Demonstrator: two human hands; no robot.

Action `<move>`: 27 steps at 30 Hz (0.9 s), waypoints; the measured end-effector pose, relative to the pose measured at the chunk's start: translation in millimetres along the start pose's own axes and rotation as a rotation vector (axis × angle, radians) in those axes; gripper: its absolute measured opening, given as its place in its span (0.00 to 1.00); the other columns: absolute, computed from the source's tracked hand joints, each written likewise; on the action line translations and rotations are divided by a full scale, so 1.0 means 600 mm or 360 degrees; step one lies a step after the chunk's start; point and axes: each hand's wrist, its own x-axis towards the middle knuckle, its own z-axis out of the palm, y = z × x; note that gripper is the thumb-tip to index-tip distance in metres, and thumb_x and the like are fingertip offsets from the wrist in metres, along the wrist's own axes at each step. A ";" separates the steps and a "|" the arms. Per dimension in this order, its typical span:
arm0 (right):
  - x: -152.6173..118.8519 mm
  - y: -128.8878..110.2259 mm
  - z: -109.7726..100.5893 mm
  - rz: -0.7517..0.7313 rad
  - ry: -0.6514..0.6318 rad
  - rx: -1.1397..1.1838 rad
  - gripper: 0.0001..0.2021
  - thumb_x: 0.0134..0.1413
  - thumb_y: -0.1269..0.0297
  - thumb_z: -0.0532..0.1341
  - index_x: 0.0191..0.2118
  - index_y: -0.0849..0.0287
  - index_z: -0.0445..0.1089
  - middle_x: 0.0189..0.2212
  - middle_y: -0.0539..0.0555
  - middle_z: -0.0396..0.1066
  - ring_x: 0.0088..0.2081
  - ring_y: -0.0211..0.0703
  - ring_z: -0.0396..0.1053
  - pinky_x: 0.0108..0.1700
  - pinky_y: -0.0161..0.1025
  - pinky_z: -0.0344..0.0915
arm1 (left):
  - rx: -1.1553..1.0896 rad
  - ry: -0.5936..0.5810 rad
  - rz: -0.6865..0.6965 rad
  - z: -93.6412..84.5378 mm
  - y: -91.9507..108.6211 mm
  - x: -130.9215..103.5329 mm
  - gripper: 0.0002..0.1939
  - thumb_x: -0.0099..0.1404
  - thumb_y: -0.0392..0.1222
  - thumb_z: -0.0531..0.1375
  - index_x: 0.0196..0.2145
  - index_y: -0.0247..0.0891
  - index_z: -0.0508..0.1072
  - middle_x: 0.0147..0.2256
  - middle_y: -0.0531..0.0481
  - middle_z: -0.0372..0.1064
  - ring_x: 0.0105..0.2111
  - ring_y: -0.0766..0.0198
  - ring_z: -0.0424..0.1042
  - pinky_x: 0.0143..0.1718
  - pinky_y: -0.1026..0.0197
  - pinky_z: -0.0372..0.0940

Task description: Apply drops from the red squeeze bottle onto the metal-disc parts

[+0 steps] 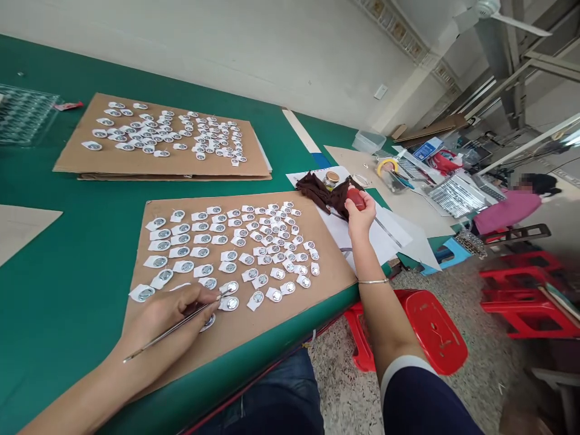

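Observation:
My left hand [165, 317] is closed around a thin metal pick [158, 344], held like a pen. Its tip is by the small round silver-coloured pieces on white paper tabs [229, 303], which lie in rows on a brown cardboard sheet [281, 326]. Over to the right, my right hand [363, 217] grips a dark red rounded object [356, 198] whose kind I cannot make out. Just behind that hand is a dark brown cloth [313, 188], with a small lidded jar [331, 178] beside it. White paper [385, 232] lies underneath.
A second cardboard stack [72, 157] with similar pieces sits farther back on the green table [27, 302]. A clear plastic tray [27, 115] is at far left. Yellow tape [387, 166] lies right of the cloth. Red stools [435, 332] stand below; a person in pink [507, 211] sits beyond.

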 end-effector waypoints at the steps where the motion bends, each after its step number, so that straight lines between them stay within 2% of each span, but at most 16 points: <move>1: 0.009 0.010 -0.001 -0.0058 0.0032 -0.0118 0.24 0.41 0.62 0.61 0.47 0.62 0.59 0.49 0.61 0.60 0.51 0.47 0.62 0.57 0.54 0.57 | 0.0004 -0.0012 -0.0006 -0.002 -0.001 0.001 0.14 0.58 0.55 0.57 0.35 0.46 0.75 0.36 0.56 0.74 0.39 0.61 0.71 0.32 0.69 0.64; 3: 0.018 0.022 -0.004 -0.0192 0.0039 -0.0329 0.23 0.41 0.65 0.60 0.47 0.64 0.60 0.49 0.62 0.58 0.55 0.50 0.56 0.61 0.54 0.51 | 0.0002 -0.0079 -0.0037 -0.006 -0.003 0.004 0.15 0.58 0.57 0.56 0.34 0.47 0.75 0.37 0.56 0.74 0.40 0.60 0.71 0.34 0.68 0.65; 5: 0.018 0.026 -0.005 -0.0343 -0.0059 -0.0498 0.22 0.42 0.67 0.60 0.47 0.62 0.62 0.52 0.63 0.56 0.58 0.49 0.53 0.63 0.51 0.48 | 0.0018 -0.0191 -0.0089 -0.012 -0.006 0.007 0.16 0.58 0.58 0.55 0.34 0.48 0.75 0.38 0.57 0.74 0.41 0.59 0.72 0.37 0.67 0.66; 9: 0.014 0.026 0.005 -0.0558 -0.0336 -0.0750 0.23 0.47 0.67 0.58 0.52 0.58 0.60 0.58 0.60 0.50 0.60 0.45 0.51 0.63 0.46 0.51 | 0.0064 -0.0319 -0.0177 -0.018 -0.013 0.013 0.16 0.56 0.60 0.56 0.34 0.50 0.74 0.43 0.58 0.72 0.46 0.57 0.70 0.42 0.63 0.67; 13: 0.018 0.033 0.014 -0.0571 -0.0497 -0.0924 0.27 0.47 0.63 0.62 0.55 0.60 0.58 0.55 0.62 0.55 0.58 0.46 0.56 0.60 0.44 0.56 | 0.0122 -0.0253 -0.0212 -0.015 -0.017 0.017 0.17 0.54 0.61 0.56 0.35 0.52 0.75 0.44 0.59 0.72 0.48 0.56 0.70 0.43 0.63 0.69; 15: 0.022 0.036 0.008 -0.0535 -0.0466 -0.0988 0.27 0.49 0.58 0.60 0.55 0.61 0.57 0.54 0.61 0.56 0.57 0.45 0.57 0.59 0.44 0.57 | 0.0148 -0.0243 -0.0201 -0.014 -0.020 0.018 0.17 0.54 0.61 0.56 0.35 0.53 0.75 0.44 0.61 0.73 0.48 0.58 0.70 0.44 0.63 0.69; 17: 0.029 0.038 -0.009 -0.0443 -0.0331 -0.1065 0.25 0.56 0.56 0.54 0.56 0.62 0.55 0.55 0.62 0.56 0.56 0.45 0.58 0.59 0.45 0.57 | 0.0166 -0.0225 -0.0160 -0.013 -0.022 0.019 0.16 0.54 0.60 0.56 0.35 0.53 0.75 0.43 0.62 0.73 0.48 0.58 0.70 0.43 0.65 0.69; 19: 0.040 0.041 -0.032 -0.0280 -0.0173 -0.1172 0.23 0.60 0.57 0.49 0.56 0.66 0.53 0.54 0.65 0.56 0.53 0.46 0.60 0.58 0.49 0.57 | 0.0218 -0.0196 -0.0112 -0.013 -0.024 0.019 0.16 0.55 0.59 0.55 0.35 0.54 0.76 0.42 0.62 0.73 0.47 0.58 0.71 0.42 0.64 0.69; 21: 0.049 0.046 -0.054 -0.0089 -0.0107 -0.1298 0.21 0.60 0.57 0.51 0.54 0.65 0.57 0.52 0.63 0.60 0.51 0.46 0.63 0.55 0.51 0.61 | 0.0271 -0.0161 -0.0055 -0.012 -0.025 0.018 0.15 0.55 0.59 0.54 0.34 0.54 0.76 0.41 0.62 0.74 0.45 0.57 0.72 0.41 0.62 0.70; 24: 0.054 0.058 -0.074 0.0116 -0.0215 -0.1451 0.18 0.58 0.58 0.56 0.50 0.62 0.63 0.48 0.57 0.64 0.47 0.43 0.66 0.48 0.48 0.67 | 0.0255 -0.0026 0.0003 -0.007 -0.020 0.016 0.14 0.56 0.58 0.53 0.31 0.56 0.76 0.38 0.62 0.75 0.44 0.53 0.73 0.42 0.56 0.69; 27: 0.045 0.067 -0.075 0.0183 -0.0352 -0.1550 0.17 0.58 0.58 0.56 0.50 0.61 0.63 0.48 0.57 0.65 0.46 0.42 0.67 0.47 0.46 0.67 | 0.0202 0.0092 0.0014 -0.005 -0.007 0.012 0.13 0.55 0.58 0.53 0.29 0.59 0.76 0.36 0.63 0.75 0.43 0.50 0.73 0.42 0.51 0.69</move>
